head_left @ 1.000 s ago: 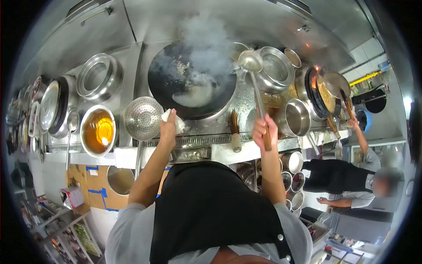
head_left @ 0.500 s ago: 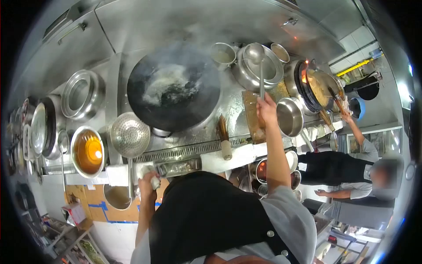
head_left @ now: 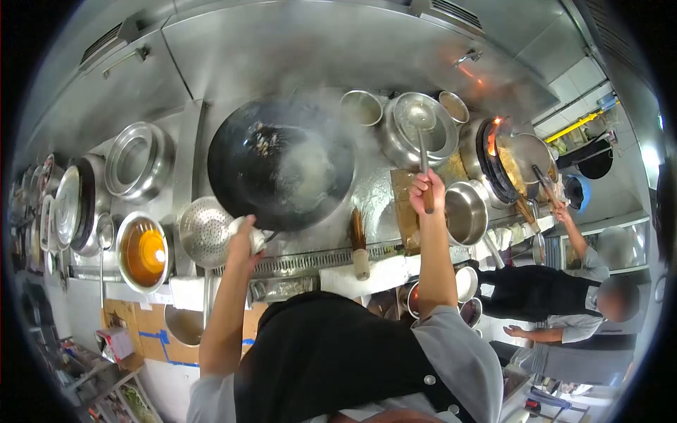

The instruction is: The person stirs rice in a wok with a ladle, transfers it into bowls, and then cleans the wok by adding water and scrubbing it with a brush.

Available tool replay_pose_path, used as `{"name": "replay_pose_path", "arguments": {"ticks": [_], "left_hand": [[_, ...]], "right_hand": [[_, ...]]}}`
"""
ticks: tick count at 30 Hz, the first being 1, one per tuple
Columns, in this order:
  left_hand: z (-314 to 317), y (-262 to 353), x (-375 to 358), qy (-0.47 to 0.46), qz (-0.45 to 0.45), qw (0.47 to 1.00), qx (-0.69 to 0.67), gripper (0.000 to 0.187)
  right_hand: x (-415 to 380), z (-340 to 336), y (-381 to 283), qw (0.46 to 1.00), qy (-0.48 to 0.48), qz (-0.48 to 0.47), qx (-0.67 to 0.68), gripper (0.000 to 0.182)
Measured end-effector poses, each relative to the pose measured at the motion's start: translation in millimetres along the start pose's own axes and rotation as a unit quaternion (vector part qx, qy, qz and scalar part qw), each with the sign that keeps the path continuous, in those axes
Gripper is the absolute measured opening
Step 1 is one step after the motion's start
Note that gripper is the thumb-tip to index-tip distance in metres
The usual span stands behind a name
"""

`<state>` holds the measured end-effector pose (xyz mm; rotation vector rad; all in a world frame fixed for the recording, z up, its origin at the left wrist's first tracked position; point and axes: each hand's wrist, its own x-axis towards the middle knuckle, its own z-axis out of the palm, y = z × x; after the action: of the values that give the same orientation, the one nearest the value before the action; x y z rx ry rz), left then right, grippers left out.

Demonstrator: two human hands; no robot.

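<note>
My left hand [head_left: 242, 242] is closed on a folded white cloth [head_left: 258, 242] at the near rim of a large black wok [head_left: 236, 180]. A dark handle pokes out beside the cloth; whether I grip it through the cloth cannot be made out. Steaming, cloudy liquid and a few small bits lie in the wok. My right hand [head_left: 430, 192] is wrapped round the wooden handle of a steel ladle [head_left: 423, 151]. The ladle's bowl rests over a round steel pot [head_left: 443, 146] to the wok's right. A perforated strainer [head_left: 204, 236] lies left of my left hand.
A bowl of amber liquid [head_left: 132, 268] stands at the left. A bamboo brush [head_left: 360, 247] lies near the front edge, with a steel saucepan [head_left: 465, 211] further right. At the far right a co-worker [head_left: 543, 289] handles a pan [head_left: 529, 158] over flames.
My left hand has moved up and forward with the cloth, from the counter's front edge to the wok's rim. The wok's liquid has shifted right. My right hand still holds the ladle.
</note>
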<state>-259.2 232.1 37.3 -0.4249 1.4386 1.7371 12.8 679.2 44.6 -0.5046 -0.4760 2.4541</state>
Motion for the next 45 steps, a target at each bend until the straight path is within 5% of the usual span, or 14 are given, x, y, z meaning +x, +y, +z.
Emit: {"name": "replay_pose_path", "arguments": {"ticks": [9,13,17,18,21,24,25,28,30,33,38,40,42,45], "left_hand": [[-7.6,-25.1,2.1,-0.052,0.035,0.998,-0.025,0.014],[-16.8,-17.4,-6.1,-0.048,0.003,0.999,-0.004,0.033],[-52.4,-42.8,-9.9,-0.097,0.014,0.994,-0.05,0.043],[-67.6,-52.8,-15.9,-0.121,0.073,0.99,-0.027,0.033],[-105.9,-60.9,-52.9,-0.122,0.052,0.991,0.003,0.035],[-120.0,-61.6,-91.2,-0.082,0.034,0.995,0.041,0.026],[-118.0,-59.7,-104.6,-0.075,0.03,0.996,0.042,0.019],[-134.9,-92.9,-92.8,-0.048,0.066,0.997,0.01,0.02],[-129.3,-103.2,-95.1,-0.004,0.066,0.996,-0.056,0.022],[-120.4,-111.8,-103.1,0.019,0.08,0.996,-0.038,0.027],[-97.2,-116.1,-101.3,0.011,0.026,0.991,-0.133,0.028],[-84.1,-112.1,-91.2,-0.021,0.063,0.99,-0.126,0.037],[-43.8,-76.7,-110.4,0.006,0.064,0.992,-0.108,0.045],[-13.8,-43.8,-95.9,0.034,0.041,0.996,-0.065,0.057]], "right_hand": [[-146.9,77.9,93.3,0.996,0.01,0.084,-0.017,0.043],[-189.6,85.1,149.0,0.981,-0.064,0.182,0.007,0.025],[-202.4,137.9,164.5,0.972,0.057,0.163,-0.159,0.017],[-193.9,134.8,158.5,0.965,0.034,0.157,-0.208,0.044],[-154.0,152.1,135.5,0.886,0.08,0.064,-0.453,0.069],[-77.7,168.6,91.9,0.878,0.077,-0.033,-0.471,0.085],[-45.9,174.3,75.3,0.859,0.088,-0.081,-0.498,0.08],[60.3,176.4,-0.8,0.826,0.094,-0.144,-0.537,0.015],[106.8,176.8,-42.1,0.871,0.164,-0.206,-0.416,0.01],[122.1,162.3,-57.0,0.837,0.241,-0.292,-0.395,0.009],[98.2,31.7,-63.7,0.713,0.263,-0.235,-0.607,0.013],[112.3,-27.0,-70.6,0.486,0.2,-0.198,-0.828,0.014],[123.3,-49.8,-75.9,0.521,0.177,-0.149,-0.821,0.012],[131.5,-62.3,-81.0,0.891,0.195,-0.039,-0.409,0.008]]}}
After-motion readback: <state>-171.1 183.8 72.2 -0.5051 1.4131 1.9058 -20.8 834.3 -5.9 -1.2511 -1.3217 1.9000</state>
